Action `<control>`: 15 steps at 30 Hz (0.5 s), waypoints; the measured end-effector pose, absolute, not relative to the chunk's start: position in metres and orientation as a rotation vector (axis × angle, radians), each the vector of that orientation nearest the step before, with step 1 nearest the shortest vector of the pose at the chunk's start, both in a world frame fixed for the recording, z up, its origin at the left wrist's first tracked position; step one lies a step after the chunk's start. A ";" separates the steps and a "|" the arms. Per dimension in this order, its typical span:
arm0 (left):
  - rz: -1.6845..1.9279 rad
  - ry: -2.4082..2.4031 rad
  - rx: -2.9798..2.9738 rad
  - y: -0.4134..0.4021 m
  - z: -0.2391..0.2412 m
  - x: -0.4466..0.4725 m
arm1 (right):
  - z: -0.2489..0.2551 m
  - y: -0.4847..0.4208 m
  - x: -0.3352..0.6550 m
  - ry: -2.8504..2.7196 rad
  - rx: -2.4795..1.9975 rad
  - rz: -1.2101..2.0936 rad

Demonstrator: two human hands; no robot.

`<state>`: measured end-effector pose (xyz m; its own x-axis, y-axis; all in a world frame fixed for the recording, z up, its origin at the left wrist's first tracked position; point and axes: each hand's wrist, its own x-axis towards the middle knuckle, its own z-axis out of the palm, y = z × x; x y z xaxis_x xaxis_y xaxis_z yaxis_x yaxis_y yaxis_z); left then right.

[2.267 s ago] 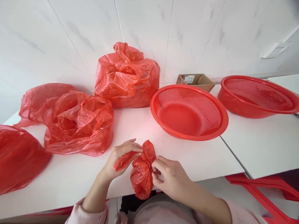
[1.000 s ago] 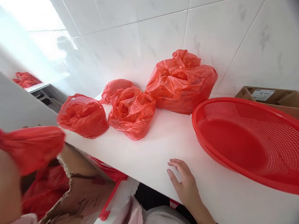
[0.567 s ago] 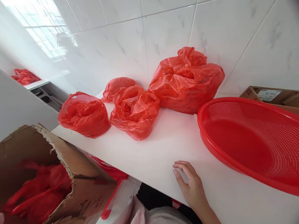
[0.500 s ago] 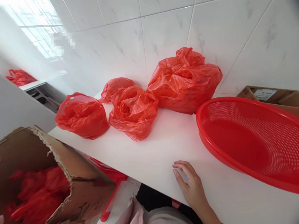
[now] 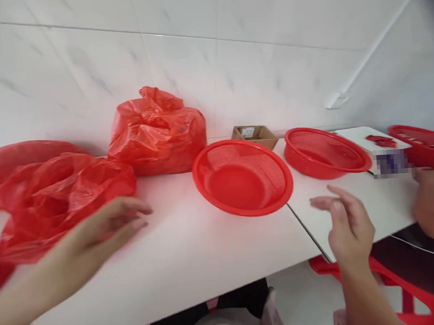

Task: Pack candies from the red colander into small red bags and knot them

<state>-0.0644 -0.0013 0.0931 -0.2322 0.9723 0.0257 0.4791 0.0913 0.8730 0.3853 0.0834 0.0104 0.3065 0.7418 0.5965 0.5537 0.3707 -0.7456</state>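
Observation:
My left hand (image 5: 113, 223) hovers over the white table (image 5: 207, 250), in front of a crumpled red plastic bag (image 5: 61, 185). Its thumb and fingers are apart with nothing between them. Above the table's right part is my right hand (image 5: 349, 228), slightly blurred, fingers loosely curled and apart, holding nothing. Between the two hands and a little beyond them sits a round red plastic basket (image 5: 236, 183) with perforated sides; nothing lies in it. A second red basket (image 5: 321, 152) stands behind my right hand.
A large, full red bag (image 5: 157, 136) rests against the tiled wall, near a small cardboard box (image 5: 255, 134). To the right, another person's hand (image 5: 432, 202) is by the table, with another red basket (image 5: 423, 144) behind it. A red stool (image 5: 416, 288) stands below.
The view has swung right, so the carton of red bags has left the picture and more baskets and another person's hand appear. My left hand has come into view, over the table.

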 end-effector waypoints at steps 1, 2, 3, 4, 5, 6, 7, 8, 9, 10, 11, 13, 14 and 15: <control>0.934 1.730 1.487 0.013 0.082 -0.052 | 0.012 0.103 0.410 -1.321 -1.404 0.139; 0.875 1.667 1.515 0.025 0.071 -0.038 | 0.012 0.125 0.433 -1.298 -1.574 0.111; 0.848 1.607 1.517 0.037 0.060 -0.024 | 0.010 0.146 0.454 -1.307 -1.756 0.129; 0.873 1.583 1.488 0.046 0.049 -0.010 | 0.007 0.167 0.473 -1.297 -1.831 0.141; 0.903 1.564 1.462 0.054 0.040 0.003 | 0.004 0.186 0.489 -1.304 -1.891 0.157; 0.924 1.553 1.444 0.061 0.033 0.014 | -0.001 0.202 0.502 -1.307 -2.009 0.165; 0.942 1.550 1.439 0.067 0.027 0.023 | -0.005 0.216 0.512 -1.295 -2.045 0.171; 0.946 1.546 1.455 0.072 0.022 0.030 | -0.009 0.228 0.519 -1.285 -2.080 0.171; 0.938 1.546 1.488 0.076 0.017 0.036 | -0.013 0.237 0.524 -1.270 -2.096 0.163; 0.923 1.550 1.531 0.079 0.014 0.039 | -0.017 0.245 0.528 -1.254 -2.091 0.151; 0.910 1.557 1.578 0.082 0.012 0.042 | -0.019 0.250 0.531 -1.241 -2.089 0.134; 0.901 1.565 1.669 0.084 0.011 0.044 | -0.023 0.254 0.538 -1.217 -2.071 0.092; 0.904 1.564 1.702 0.084 0.011 0.046 | -0.024 0.253 0.542 -1.210 -2.049 0.062; 0.915 1.559 1.724 0.082 0.012 0.047 | -0.025 0.249 0.547 -1.210 -2.012 0.026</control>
<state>0.0469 0.0822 0.0122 0.0576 0.9951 0.0803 0.5555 -0.0987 0.8257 0.5473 0.2489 -0.0247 0.5478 0.7593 0.3513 0.7437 -0.2495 -0.6202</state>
